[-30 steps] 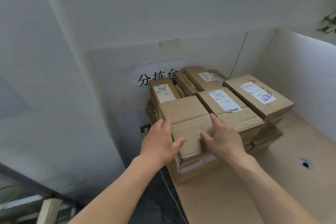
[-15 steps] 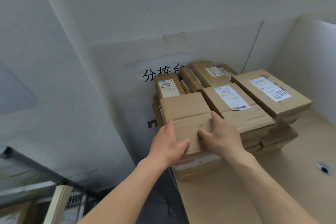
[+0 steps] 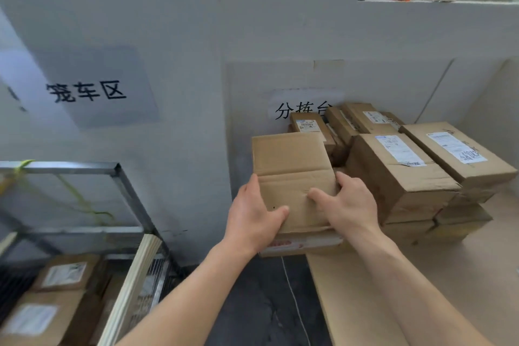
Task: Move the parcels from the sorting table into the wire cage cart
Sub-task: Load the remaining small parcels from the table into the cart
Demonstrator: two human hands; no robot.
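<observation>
A plain brown cardboard parcel [image 3: 290, 161] is held between both hands at the left end of the sorting table [image 3: 421, 289], partly past the table's left edge. My left hand [image 3: 252, 219] grips its near left corner, thumb on top. My right hand [image 3: 348, 203] grips its near right side, thumb across the top. Several more labelled parcels [image 3: 393, 171] stand stacked on the table against the wall. The wire cage cart [image 3: 118, 177] stands low at the left, with parcels [image 3: 61, 275] lying inside it.
A dark floor gap [image 3: 261, 306] with a thin white cord separates the table from the cart. A pale slatted board [image 3: 132, 286] leans on the cart's near corner. Paper signs hang on the white wall. A window ledge runs at top right.
Both hands have pulled the plain parcel left, away from the stack and over the table's left edge. The view has swung left, bringing the cage cart into sight.
</observation>
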